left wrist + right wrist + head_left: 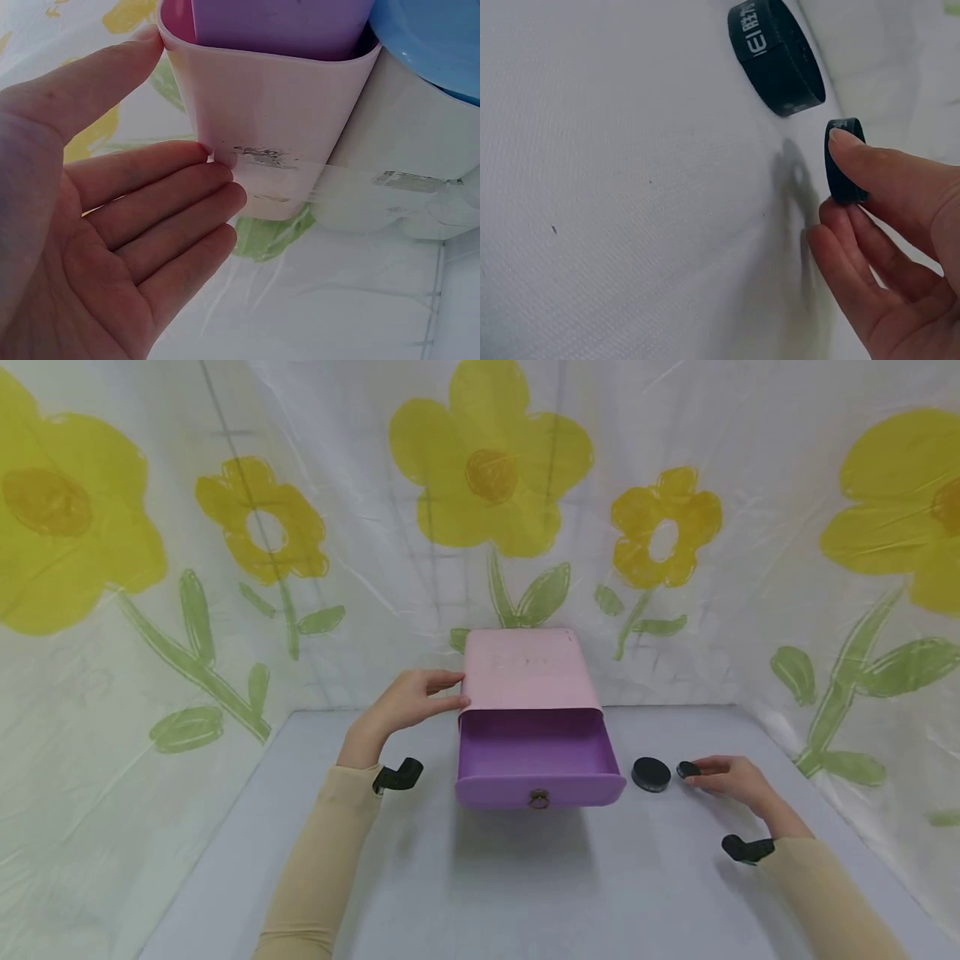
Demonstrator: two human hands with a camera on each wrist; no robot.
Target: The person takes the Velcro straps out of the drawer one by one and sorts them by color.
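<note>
The pink case stands at the back middle with its purple drawer pulled out; nothing shows inside. My left hand is at its left side, thumb by the front rim. In the left wrist view, the fingers are nearly straight, fingertips against or close to the case wall. Off to the right, my right hand pinches a small black rolled band between thumb and fingers, above the table. Just left of it lies a larger black rolled band with white lettering.
A white case with a blue part adjoins the pink case in the left wrist view. The pale table ends at a white curtain with yellow flowers. A ring handle is on the drawer front.
</note>
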